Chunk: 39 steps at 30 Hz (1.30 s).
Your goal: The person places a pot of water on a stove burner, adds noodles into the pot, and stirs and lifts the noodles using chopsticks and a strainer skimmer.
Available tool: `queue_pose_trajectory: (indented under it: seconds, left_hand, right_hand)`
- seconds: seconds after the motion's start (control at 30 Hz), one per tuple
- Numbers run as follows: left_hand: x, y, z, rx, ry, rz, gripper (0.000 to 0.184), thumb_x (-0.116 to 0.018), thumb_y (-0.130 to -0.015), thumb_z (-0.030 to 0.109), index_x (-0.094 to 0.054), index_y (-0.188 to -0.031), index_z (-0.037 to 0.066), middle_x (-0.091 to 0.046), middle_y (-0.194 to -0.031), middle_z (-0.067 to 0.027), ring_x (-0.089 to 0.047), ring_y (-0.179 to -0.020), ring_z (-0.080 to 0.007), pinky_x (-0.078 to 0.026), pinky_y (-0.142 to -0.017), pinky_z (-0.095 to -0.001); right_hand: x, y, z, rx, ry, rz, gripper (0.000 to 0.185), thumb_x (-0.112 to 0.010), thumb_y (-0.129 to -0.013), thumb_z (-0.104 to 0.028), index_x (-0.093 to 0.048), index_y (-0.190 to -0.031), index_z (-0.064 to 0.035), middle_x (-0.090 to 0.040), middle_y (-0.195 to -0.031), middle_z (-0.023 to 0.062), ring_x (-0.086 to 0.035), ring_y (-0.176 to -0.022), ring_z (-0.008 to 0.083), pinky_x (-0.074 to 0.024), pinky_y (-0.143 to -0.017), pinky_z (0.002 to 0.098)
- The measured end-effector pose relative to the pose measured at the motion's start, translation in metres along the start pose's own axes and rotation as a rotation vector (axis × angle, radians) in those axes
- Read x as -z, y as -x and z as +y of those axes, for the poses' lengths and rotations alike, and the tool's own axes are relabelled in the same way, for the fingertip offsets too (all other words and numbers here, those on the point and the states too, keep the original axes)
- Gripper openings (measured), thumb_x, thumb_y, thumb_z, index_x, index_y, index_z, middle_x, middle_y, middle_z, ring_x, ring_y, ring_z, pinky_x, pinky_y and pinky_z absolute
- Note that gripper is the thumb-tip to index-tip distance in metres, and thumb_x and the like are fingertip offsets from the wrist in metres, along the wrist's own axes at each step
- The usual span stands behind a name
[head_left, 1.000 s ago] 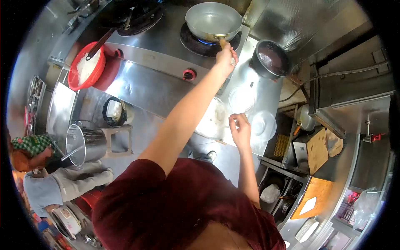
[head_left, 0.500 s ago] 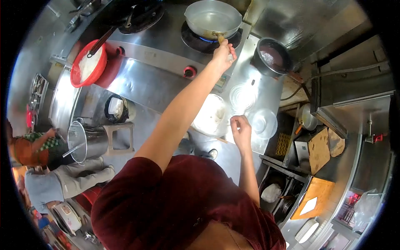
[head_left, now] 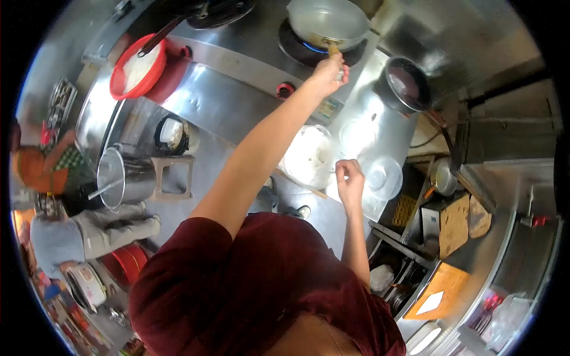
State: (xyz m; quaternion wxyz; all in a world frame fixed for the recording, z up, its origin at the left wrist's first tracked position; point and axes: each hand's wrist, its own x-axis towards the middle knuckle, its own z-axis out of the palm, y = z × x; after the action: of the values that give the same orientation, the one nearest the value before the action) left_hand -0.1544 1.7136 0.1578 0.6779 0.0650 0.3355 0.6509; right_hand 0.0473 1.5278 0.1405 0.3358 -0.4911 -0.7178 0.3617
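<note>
Grips far pan [head_left: 328, 21] by handle [head_left: 333, 48] with left hand [head_left: 330, 74]; curls right hand [head_left: 350, 178] beside translucent container [head_left: 385, 178], cannot tell if empty.

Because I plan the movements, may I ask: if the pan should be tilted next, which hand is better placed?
The left hand, I think: it grips the handle of the pan. The right hand is away from it, nearer the clear round item.
</note>
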Motion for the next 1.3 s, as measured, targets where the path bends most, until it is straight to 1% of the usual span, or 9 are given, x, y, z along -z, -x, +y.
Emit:
queue_pose_trajectory:
  seconds: [0.3, 0.57, 0.67, 0.7, 0.73, 0.83, 0.97, 1.13, 1.3]
  left_hand:
    - [0.046, 0.043, 0.024, -0.062, -0.248, 0.226, 0.046, -0.046, -0.087, 0.036, -0.033, -0.122, 0.009, -0.052, -0.094, -0.01, -0.055, -0.072, -0.0186, -0.049, -0.056, -0.0361]
    - [0.228, 0.334, 0.202, -1.343, -0.364, 1.329, 0.027, -0.042, -0.084, 0.014, -0.041, -0.106, -0.001, -0.053, -0.08, -0.0079, -0.052, -0.066, -0.0171, -0.045, -0.064, -0.0333]
    - [0.194, 0.344, 0.176, -1.509, -0.639, 1.055, 0.023, -0.044, -0.086, 0.019, -0.047, -0.101, 0.002, -0.054, -0.083, -0.0063, -0.05, -0.067, -0.0166, -0.042, -0.063, -0.0287]
    - [0.233, 0.305, 0.16, -1.751, -1.274, 1.108, 0.025, -0.042, -0.089, 0.026, -0.05, -0.096, 0.003, -0.054, -0.083, -0.0042, -0.051, -0.071, -0.0167, -0.043, -0.063, -0.0297]
    - [0.193, 0.292, 0.118, -1.165, -1.144, 1.077, 0.023, -0.045, -0.089, 0.024, -0.053, -0.093, 0.003, -0.055, -0.082, -0.0041, -0.053, -0.073, -0.0161, -0.044, -0.063, -0.031]
    - [0.143, 0.282, 0.035, -1.086, -1.249, 0.331, 0.02, -0.053, -0.085, 0.016, -0.055, -0.101, 0.003, -0.057, -0.088, -0.0077, -0.057, -0.076, -0.0182, -0.047, -0.065, -0.0286]
    - [0.165, 0.287, -0.008, -0.539, -0.847, 0.33, 0.025, -0.051, -0.088, 0.021, -0.056, -0.101, 0.001, -0.06, -0.086, -0.005, -0.06, -0.076, -0.0175, -0.048, -0.065, -0.0304]
    - [0.189, 0.294, -0.032, -0.552, -1.057, 0.589, 0.021, -0.053, -0.085, 0.017, -0.058, -0.098, 0.002, -0.06, -0.086, -0.0058, -0.06, -0.077, -0.0158, -0.048, -0.065, -0.0299]
    - [0.103, 0.256, -0.094, -0.741, -1.354, -0.111, 0.017, -0.05, -0.084, 0.018, -0.056, -0.092, 0.004, -0.057, -0.083, -0.0111, -0.057, -0.079, -0.0257, -0.046, -0.07, -0.0336]
  right_hand:
    - [-0.01, -0.006, 0.019, 0.053, 0.048, -0.108, 0.011, -0.051, -0.084, -0.005, -0.058, -0.085, 0.0026, -0.054, -0.08, 0.01, -0.053, -0.073, 0.0183, -0.0443, -0.062, 0.0288]
    - [-0.008, -0.008, 0.008, 0.157, 0.023, -0.134, 0.013, -0.051, -0.085, -0.009, -0.054, -0.08, 0.0026, -0.048, -0.075, 0.0042, -0.043, -0.064, 0.0128, -0.0362, -0.055, 0.0241]
    - [-0.016, -0.015, 0.009, 0.212, 0.051, -0.112, 0.013, -0.052, -0.085, -0.009, -0.056, -0.083, 0.0026, -0.052, -0.081, 0.0063, -0.048, -0.071, 0.0146, -0.041, -0.063, 0.0255]
    - [-0.018, -0.015, 0.009, 0.228, 0.063, -0.084, 0.013, -0.053, -0.085, -0.009, -0.056, -0.084, 0.0027, -0.053, -0.082, 0.0069, -0.049, -0.073, 0.0151, -0.0419, -0.064, 0.0259]
    - [-0.018, -0.018, 0.003, 0.273, -0.016, -0.067, 0.008, -0.05, -0.084, -0.004, -0.054, -0.082, 0.0024, -0.052, -0.079, 0.0071, -0.048, -0.071, 0.0152, -0.0415, -0.062, 0.0269]
    - [-0.023, -0.022, 0.007, 0.31, -0.087, -0.093, 0.006, -0.05, -0.084, -0.003, -0.055, -0.085, 0.0016, -0.053, -0.082, 0.0077, -0.05, -0.073, 0.0158, -0.0428, -0.062, 0.0265]
    - [-0.015, -0.019, -0.002, 0.33, 0.001, -0.14, 0.005, -0.052, -0.081, -0.002, -0.055, -0.085, -0.0003, -0.053, -0.083, 0.0073, -0.051, -0.072, 0.0168, -0.0426, -0.06, 0.0268]
    - [-0.007, -0.012, -0.003, 0.273, -0.019, -0.122, 0.006, -0.053, -0.08, -0.003, -0.055, -0.084, -0.0001, -0.053, -0.084, 0.0077, -0.051, -0.072, 0.0175, -0.0415, -0.062, 0.0274]
    - [-0.014, -0.004, -0.012, 0.237, -0.142, -0.065, 0.006, -0.052, -0.08, -0.003, -0.055, -0.085, -0.0001, -0.053, -0.086, 0.0075, -0.05, -0.076, 0.0171, -0.0411, -0.065, 0.0276]
